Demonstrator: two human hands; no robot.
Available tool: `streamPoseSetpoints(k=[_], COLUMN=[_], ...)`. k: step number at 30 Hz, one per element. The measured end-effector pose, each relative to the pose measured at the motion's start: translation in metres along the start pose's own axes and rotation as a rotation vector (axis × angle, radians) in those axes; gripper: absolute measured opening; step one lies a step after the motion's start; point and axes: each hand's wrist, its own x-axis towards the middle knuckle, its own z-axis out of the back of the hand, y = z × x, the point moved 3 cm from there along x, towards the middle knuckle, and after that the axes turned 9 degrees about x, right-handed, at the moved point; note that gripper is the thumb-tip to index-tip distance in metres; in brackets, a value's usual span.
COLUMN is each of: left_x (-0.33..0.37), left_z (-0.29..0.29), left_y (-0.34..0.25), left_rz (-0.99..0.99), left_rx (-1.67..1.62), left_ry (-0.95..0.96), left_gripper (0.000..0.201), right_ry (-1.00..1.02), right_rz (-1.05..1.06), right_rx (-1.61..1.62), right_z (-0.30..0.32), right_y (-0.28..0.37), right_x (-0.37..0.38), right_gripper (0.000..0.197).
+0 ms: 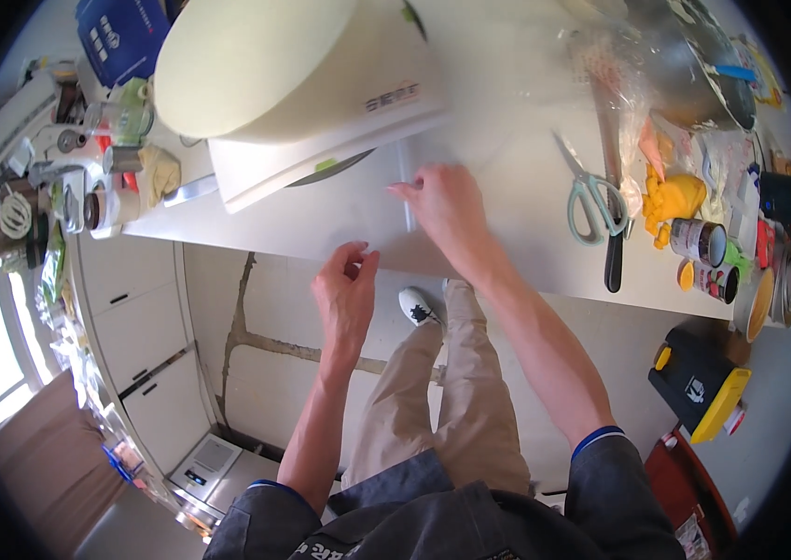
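Just past the front edge of the white counter (507, 252), my left hand (344, 294) hovers with its fingers curled in toward the thumb. My right hand (449, 210) is over the counter, fingers bent and thumb pointing left. Whatever either hand may hold is too small to make out. A thin pale streak runs beside the right thumb; I cannot tell whether it is a clear strip or a reflection. Beyond the hands is a large cream-coloured rounded container (256, 70) on a white base (237, 182), with a green tab at its lower edge.
Right of my hands lie green-handled scissors (591, 201) and a black-handled knife (614, 257). Farther right are yellow gloves (673, 198), a jar (697, 241) and a metal bowl (694, 75). A stand mixer (13, 140) and a blue box (122, 39) stand left. A black-and-yellow bin (699, 383) is below.
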Motion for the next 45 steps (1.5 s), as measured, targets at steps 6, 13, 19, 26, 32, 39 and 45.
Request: streamPoseSetpoints(k=[6,13,19,26,32,39,45], left_x=[0.003,0.0,-0.009,-0.002,0.002,0.007,0.0], left_z=[0.006,-0.033,-0.08,-0.101,-0.109,-0.112,-0.116], left_y=[0.0,-0.023,-0.035,-0.038,-0.036,-0.033,-0.049], left_rz=[0.01,-0.794,-0.877,-0.645,-0.498,-0.477,-0.436], left_rx=[-0.021,-0.003,-0.039,-0.197,-0.225,-0.108,-0.239], left_ry=[0.077,-0.074,0.23,0.386,0.342,0.297,0.37], left_gripper=[0.021,0.02,0.031,0.025,0.02,0.027,0.029], right_ry=[-0.03,0.078,0.141,0.222,0.032,-0.069,-0.099], right_rz=[0.008,-0.232,-0.093,-0.417,-0.022,0.251,0.254], right_rx=[0.171,0.312,0.127,0.418,0.492,0.189,0.25], right_z=[0.016,0.08,0.106,0.128,0.092,0.072,0.073], right_y=[-0.009,-0.003,0.006,0.004,-0.027,-0.035,-0.047], right_x=[-0.029,-0.11,-0.117,-0.088,-0.082,-0.081,-0.089], right_gripper=[0.022,0.023,0.026,0.018,0.014,0.011,0.018])
